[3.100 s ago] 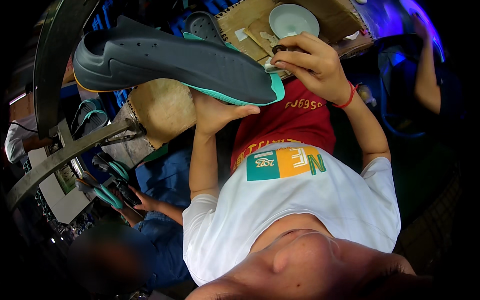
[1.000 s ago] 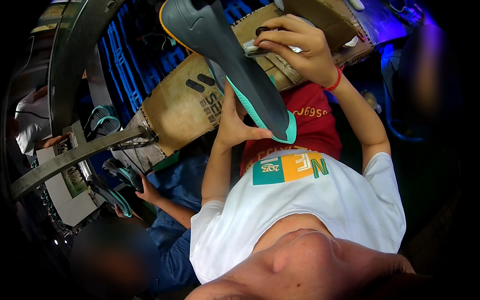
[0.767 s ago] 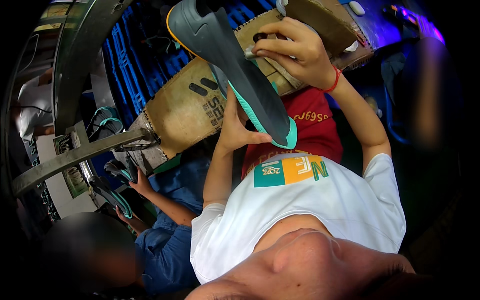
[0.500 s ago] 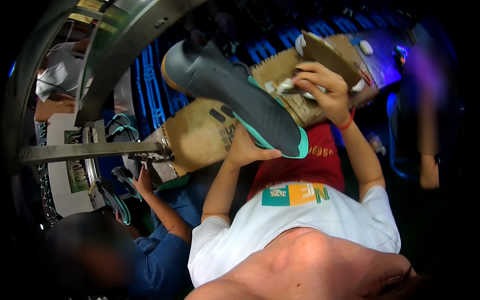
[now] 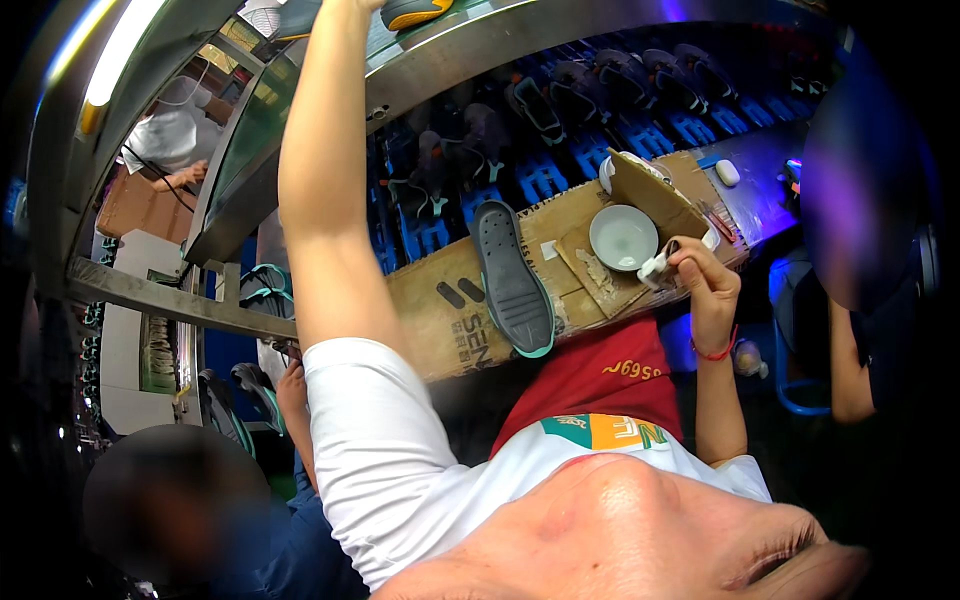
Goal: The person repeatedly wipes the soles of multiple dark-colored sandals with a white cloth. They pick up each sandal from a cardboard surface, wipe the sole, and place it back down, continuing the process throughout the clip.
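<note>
Sole (image 5: 512, 278) at cardboard edge, right hand (image 5: 703, 285) beside bowl (image 5: 622, 237)

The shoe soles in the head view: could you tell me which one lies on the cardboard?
The grey sole with the teal rim, tread up on the cardboard; the others sit behind in blue racks.

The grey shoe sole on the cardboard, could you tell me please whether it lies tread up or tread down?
Tread up: the grey shoe sole lies flat on the cardboard, its studded grey tread facing the camera, teal rim showing at its near end.
</note>
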A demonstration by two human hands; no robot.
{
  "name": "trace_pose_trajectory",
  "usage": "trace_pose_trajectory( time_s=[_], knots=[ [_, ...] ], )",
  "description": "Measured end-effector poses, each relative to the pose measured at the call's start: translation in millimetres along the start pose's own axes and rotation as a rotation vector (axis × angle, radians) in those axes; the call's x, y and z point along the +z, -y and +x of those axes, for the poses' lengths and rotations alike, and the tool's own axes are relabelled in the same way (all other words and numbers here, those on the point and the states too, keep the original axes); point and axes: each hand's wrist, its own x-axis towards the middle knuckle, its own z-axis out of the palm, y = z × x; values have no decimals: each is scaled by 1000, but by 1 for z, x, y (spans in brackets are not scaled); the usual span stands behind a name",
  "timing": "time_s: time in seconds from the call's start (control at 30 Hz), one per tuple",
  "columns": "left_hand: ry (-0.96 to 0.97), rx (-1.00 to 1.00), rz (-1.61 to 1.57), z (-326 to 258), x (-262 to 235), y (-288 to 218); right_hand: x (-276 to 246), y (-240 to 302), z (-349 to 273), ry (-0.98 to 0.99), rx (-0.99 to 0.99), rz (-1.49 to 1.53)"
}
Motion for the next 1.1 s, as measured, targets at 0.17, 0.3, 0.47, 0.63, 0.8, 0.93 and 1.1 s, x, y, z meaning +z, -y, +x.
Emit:
trace_pose_trajectory(
  time_s=[0.17,0.3,0.47,0.63,0.8,0.93,1.1],
  knots=[
    [-41,156,300,-177,72,6,-5,-17,-17,10,157,-34],
    [83,-372,844,-358,66,24,3,-33,-22,96,187,-82],
    [-57,-698,723,-487,80,65,4,-45,-25,130,248,-215],
    [-160,-705,568,-500,103,68,12,-61,-16,211,225,-289],
    [-418,-943,21,-496,93,67,18,-77,14,206,-170,-631],
    [-281,-1102,-389,-497,43,74,13,-96,47,298,-415,-927],
    [-594,-779,-1259,-475,82,58,11,-123,57,351,-394,-1044]
  ],
)
